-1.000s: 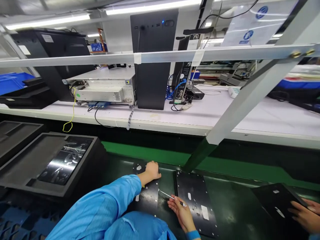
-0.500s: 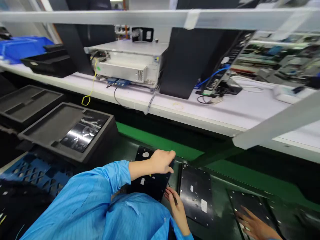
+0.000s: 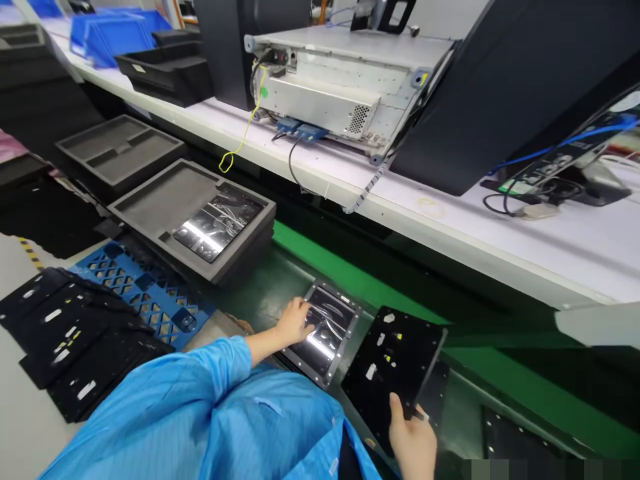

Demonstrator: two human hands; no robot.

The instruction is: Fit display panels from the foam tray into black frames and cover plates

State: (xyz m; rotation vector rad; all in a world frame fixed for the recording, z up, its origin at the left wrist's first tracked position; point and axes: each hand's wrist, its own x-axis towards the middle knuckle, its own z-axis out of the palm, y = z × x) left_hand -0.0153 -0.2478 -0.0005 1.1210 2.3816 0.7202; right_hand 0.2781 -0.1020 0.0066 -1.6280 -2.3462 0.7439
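My right hand (image 3: pixel 413 437) grips the lower edge of a black flat panel (image 3: pixel 395 367), thumb on top. The panel is dotted with white and yellow stickers and held tilted over another dark panel (image 3: pixel 440 393), which it mostly hides. To the left, a glossy film-covered panel (image 3: pixel 327 327) with a grey screw-studded rim lies on the green bench. My left hand (image 3: pixel 295 321) rests at the glossy panel's left side, fingers apart and slightly bent over its surface.
Grey foam trays (image 3: pixel 125 200) stand at left; the nearer holds a shiny panel (image 3: pixel 220 223). Black panels (image 3: pixel 75 347) are piled by a blue plastic pallet (image 3: pixel 145 283). Behind, a white shelf (image 3: pixel 320 180) carries a metal equipment box (image 3: pixel 325 93) with cables. Another dark panel (image 3: pixel 515 433) lies at right.
The stickered black panel has moved right with my right hand, exposing the glossy panel. My left hand has let go of the stickered panel. The view has swung left; the other person's hand is out of sight.
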